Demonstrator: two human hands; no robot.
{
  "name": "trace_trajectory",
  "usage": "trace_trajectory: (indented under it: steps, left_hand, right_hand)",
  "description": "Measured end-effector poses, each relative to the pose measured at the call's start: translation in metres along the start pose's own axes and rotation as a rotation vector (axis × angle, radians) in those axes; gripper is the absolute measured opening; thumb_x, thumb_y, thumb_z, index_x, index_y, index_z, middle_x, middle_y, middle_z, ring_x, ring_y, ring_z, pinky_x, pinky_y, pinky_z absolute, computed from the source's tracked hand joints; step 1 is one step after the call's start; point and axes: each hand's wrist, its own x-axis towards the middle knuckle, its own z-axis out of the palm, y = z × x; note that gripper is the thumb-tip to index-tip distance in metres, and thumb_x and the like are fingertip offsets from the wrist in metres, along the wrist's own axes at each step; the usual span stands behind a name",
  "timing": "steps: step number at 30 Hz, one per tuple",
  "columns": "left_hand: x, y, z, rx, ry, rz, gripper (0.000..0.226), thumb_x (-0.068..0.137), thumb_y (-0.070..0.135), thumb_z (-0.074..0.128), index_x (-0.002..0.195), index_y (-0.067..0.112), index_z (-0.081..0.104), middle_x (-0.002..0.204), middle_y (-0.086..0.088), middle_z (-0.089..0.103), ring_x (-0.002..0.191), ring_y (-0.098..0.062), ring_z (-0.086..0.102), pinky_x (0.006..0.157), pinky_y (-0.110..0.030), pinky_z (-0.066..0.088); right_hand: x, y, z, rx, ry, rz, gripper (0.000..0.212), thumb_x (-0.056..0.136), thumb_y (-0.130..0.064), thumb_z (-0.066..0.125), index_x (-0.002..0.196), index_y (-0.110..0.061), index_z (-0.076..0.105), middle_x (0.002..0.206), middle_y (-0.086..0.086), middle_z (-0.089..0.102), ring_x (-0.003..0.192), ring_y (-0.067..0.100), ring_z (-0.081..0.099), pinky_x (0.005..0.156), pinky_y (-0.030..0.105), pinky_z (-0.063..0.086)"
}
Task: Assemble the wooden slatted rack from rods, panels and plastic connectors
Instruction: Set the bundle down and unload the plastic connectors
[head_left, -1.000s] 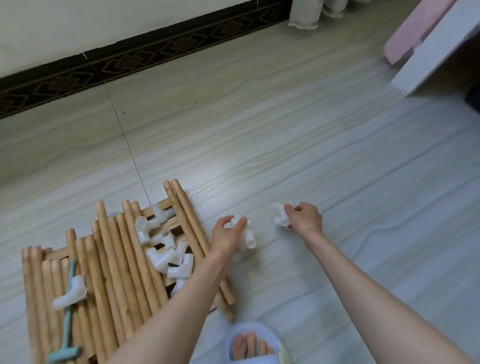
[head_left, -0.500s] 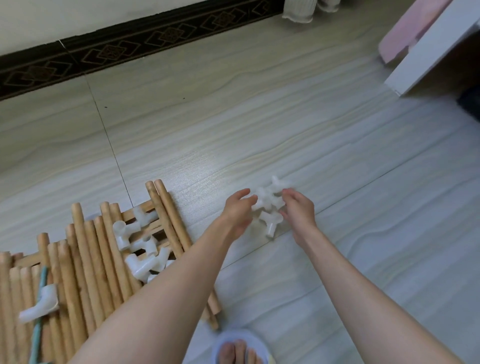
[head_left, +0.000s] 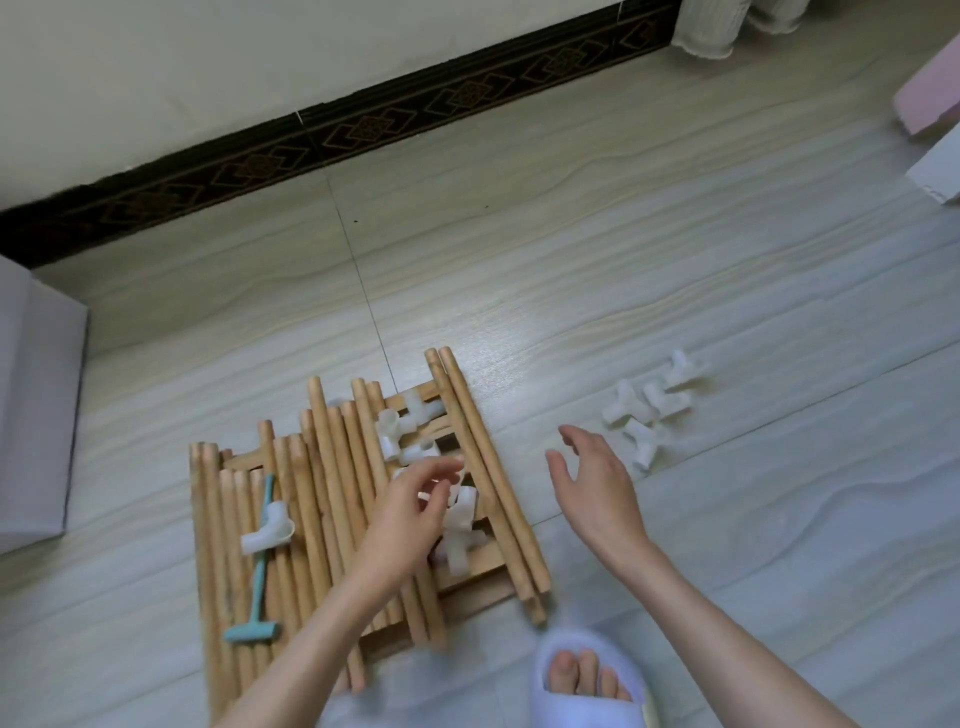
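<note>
Pale wood-grain floor, dark patterned skirting along the far wall. Wooden rods piled lengthwise on slatted panels, left of centre. Two long rods lie along the pile's right edge. White plastic connectors heaped on the panel's right half; one more connector sits on the rods to the left, on top of a teal mallet. Separate cluster of four connectors on bare floor to the right, well apart from the pile.

Left hand is over the connector heap, fingers curled and reaching in; cannot tell if they grip anything, blurred. Right hand hovers between pile and floor cluster, fingers spread, holding nothing.

Near edge: foot in a light blue slipper. White box far left.
</note>
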Motion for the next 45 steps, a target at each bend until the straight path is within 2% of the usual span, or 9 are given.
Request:
trace_trajectory:
  steps: [7, 12, 15, 19, 21, 25, 30, 34, 45]
  left_hand:
    - [-0.022, -0.069, -0.028, 0.274, 0.153, 0.02, 0.033, 0.089, 0.021, 0.059, 0.122, 0.026, 0.054, 0.123, 0.01, 0.046, 0.119, -0.009, 0.044, 0.105, -0.033, 0.038]
    - [0.005, -0.07, -0.026, 0.406, 0.137, 0.208, 0.052, 0.08, 0.028, 0.072, 0.128, 0.024, 0.052, 0.149, -0.005, 0.028, 0.14, -0.022, 0.023, 0.11, -0.038, 0.024]
    - [0.024, -0.074, -0.024, 0.503, 0.045, 0.259, 0.054, 0.079, 0.038, 0.071, 0.128, 0.028, 0.051, 0.158, -0.002, 0.005, 0.144, -0.018, -0.007, 0.114, -0.039, 0.006]
    - [0.045, -0.08, -0.033, 0.508, 0.019, 0.341, 0.048, 0.079, 0.043, 0.069, 0.122, 0.027, 0.056, 0.156, 0.0, -0.005, 0.145, -0.024, -0.012, 0.116, -0.045, 0.0]
    - [0.052, -0.081, -0.039, 0.433, 0.026, 0.344, 0.037, 0.08, 0.039, 0.068, 0.112, 0.023, 0.06, 0.156, -0.003, -0.001, 0.145, -0.024, -0.008, 0.116, -0.044, 0.002]
    - [0.06, -0.081, -0.044, 0.308, 0.047, 0.311, 0.019, 0.086, 0.031, 0.063, 0.1, 0.018, 0.062, 0.157, -0.008, 0.011, 0.145, -0.02, 0.001, 0.118, -0.046, 0.012]
    - [0.064, -0.078, -0.047, 0.281, -0.117, 0.225, 0.073, 0.071, 0.043, 0.076, 0.129, 0.021, 0.037, 0.156, 0.003, 0.015, 0.141, -0.009, 0.014, 0.115, -0.035, 0.017]
    - [0.065, -0.071, -0.044, 0.331, -0.106, 0.193, 0.095, 0.071, 0.043, 0.076, 0.146, 0.028, 0.019, 0.147, 0.007, 0.032, 0.137, -0.01, 0.025, 0.108, -0.034, 0.016]
    - [0.061, -0.061, -0.049, 0.538, -0.206, 0.33, 0.054, 0.082, 0.032, 0.068, 0.133, 0.029, 0.048, 0.132, 0.007, 0.043, 0.129, -0.017, 0.023, 0.106, -0.032, 0.027]
  right_hand:
    - [-0.014, -0.043, 0.046, -0.165, -0.274, -0.374, 0.042, 0.093, -0.023, 0.053, 0.134, -0.017, 0.047, 0.133, -0.001, 0.046, 0.122, 0.015, 0.041, 0.094, 0.023, 0.036]
    - [-0.014, -0.041, 0.058, -0.184, -0.35, -0.393, 0.054, 0.089, -0.03, 0.061, 0.137, -0.015, 0.044, 0.135, 0.0, 0.044, 0.126, 0.015, 0.039, 0.1, 0.018, 0.028]
    - [-0.019, -0.032, 0.062, -0.229, -0.374, -0.429, 0.057, 0.088, -0.026, 0.063, 0.139, -0.013, 0.041, 0.133, 0.003, 0.047, 0.125, 0.019, 0.038, 0.098, 0.01, 0.019]
    - [-0.02, -0.026, 0.066, -0.228, -0.316, -0.408, 0.044, 0.079, -0.014, 0.067, 0.12, -0.001, 0.059, 0.113, 0.011, 0.062, 0.106, 0.025, 0.054, 0.097, 0.016, 0.024]
    - [-0.016, -0.029, 0.066, -0.215, -0.289, -0.386, 0.036, 0.079, -0.015, 0.064, 0.112, 0.0, 0.063, 0.107, 0.012, 0.064, 0.102, 0.023, 0.053, 0.093, 0.023, 0.03]
    - [-0.007, -0.038, 0.061, -0.206, -0.286, -0.319, 0.036, 0.089, -0.02, 0.061, 0.122, -0.006, 0.058, 0.115, 0.008, 0.061, 0.105, 0.022, 0.054, 0.088, 0.015, 0.03]
    - [-0.002, -0.045, 0.06, -0.183, -0.248, -0.274, 0.042, 0.091, -0.015, 0.056, 0.132, -0.01, 0.05, 0.123, 0.007, 0.055, 0.103, 0.023, 0.055, 0.089, 0.018, 0.033]
    - [0.007, -0.051, 0.062, -0.292, -0.373, -0.357, 0.049, 0.092, -0.015, 0.053, 0.139, -0.009, 0.041, 0.143, 0.005, 0.037, 0.129, 0.019, 0.037, 0.102, 0.018, 0.023]
    - [0.009, -0.042, 0.06, -0.291, -0.477, -0.302, 0.051, 0.09, -0.024, 0.058, 0.137, -0.016, 0.042, 0.134, 0.001, 0.04, 0.119, 0.017, 0.046, 0.096, 0.023, 0.034]
